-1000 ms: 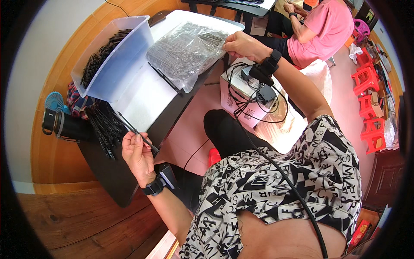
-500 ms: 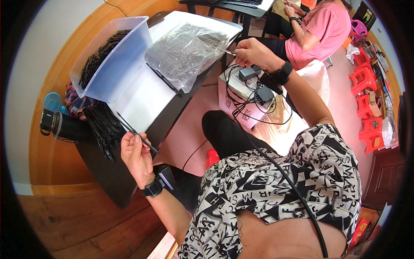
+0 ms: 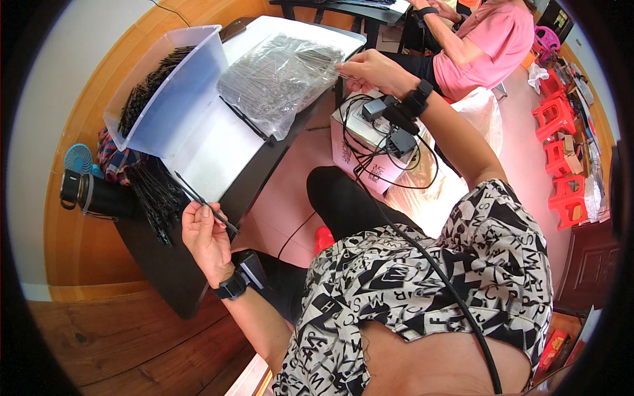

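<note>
My left hand (image 3: 206,239) is closed around a thin black stick-like piece (image 3: 195,193), its far tip pointing up over the white board. My right hand (image 3: 376,71) reaches to the right end of a clear plastic bag (image 3: 281,82) packed with thin grey-brown rods. Its thumb and forefinger pinch at the bag's edge; whether they grip film or rods is too small to tell. Another slim black piece (image 3: 244,119) lies along the near side of the bag.
A translucent bin (image 3: 178,89) of dark thin pieces stands on the white board (image 3: 205,148). Black strands (image 3: 155,198) hang beside a black flask (image 3: 99,195). Cables and adapters (image 3: 399,142) lie on a white box (image 3: 350,155). A co-worker in pink (image 3: 492,49) sits opposite; red stools (image 3: 555,119) line the right.
My right hand has moved slightly left, in to the bag's edge; the shiny thin thing seen at its fingertips before is now hardly visible. My left hand keeps its black piece.
</note>
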### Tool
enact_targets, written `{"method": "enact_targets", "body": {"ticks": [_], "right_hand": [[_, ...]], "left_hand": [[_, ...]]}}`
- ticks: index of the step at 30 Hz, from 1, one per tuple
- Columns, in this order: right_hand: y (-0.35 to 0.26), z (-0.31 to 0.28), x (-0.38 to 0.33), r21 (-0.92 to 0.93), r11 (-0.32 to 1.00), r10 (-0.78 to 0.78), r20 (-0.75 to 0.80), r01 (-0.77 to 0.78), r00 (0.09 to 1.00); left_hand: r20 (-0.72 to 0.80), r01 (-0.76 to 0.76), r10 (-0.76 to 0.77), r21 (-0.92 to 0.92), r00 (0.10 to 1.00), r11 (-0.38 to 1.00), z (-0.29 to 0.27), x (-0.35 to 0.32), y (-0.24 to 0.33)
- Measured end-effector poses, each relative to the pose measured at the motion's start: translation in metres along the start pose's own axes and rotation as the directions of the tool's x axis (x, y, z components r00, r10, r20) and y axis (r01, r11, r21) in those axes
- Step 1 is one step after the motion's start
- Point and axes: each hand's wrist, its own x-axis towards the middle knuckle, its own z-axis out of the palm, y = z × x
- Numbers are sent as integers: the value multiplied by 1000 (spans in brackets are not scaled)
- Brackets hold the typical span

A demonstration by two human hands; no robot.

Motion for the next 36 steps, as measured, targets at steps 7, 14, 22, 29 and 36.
{"method": "enact_targets", "body": {"ticks": [7,14,22,29,36], "right_hand": [[-9,-8,20,-200,976,-69,105,89,992],[-12,4,20,-180,982,-37,87,52,995],[-10,-2,30,-458,868,-202,28,192,979],[-13,-34,-1,-866,344,-560,120,362,819],[10,-70,-32,-803,501,-478,54,322,877]], "left_hand": [[3,-4,4,-17,1000,1000,2,-1,-1],[-29,-11,11,12,1000,1000,2,-2,0],[-7,-14,14,-7,1000,1000,5,-1,0],[-13,0,0,-29,1000,1000,3,-1,-1],[-37,-15,9,-141,999,990,-5,-6,-2]]}}
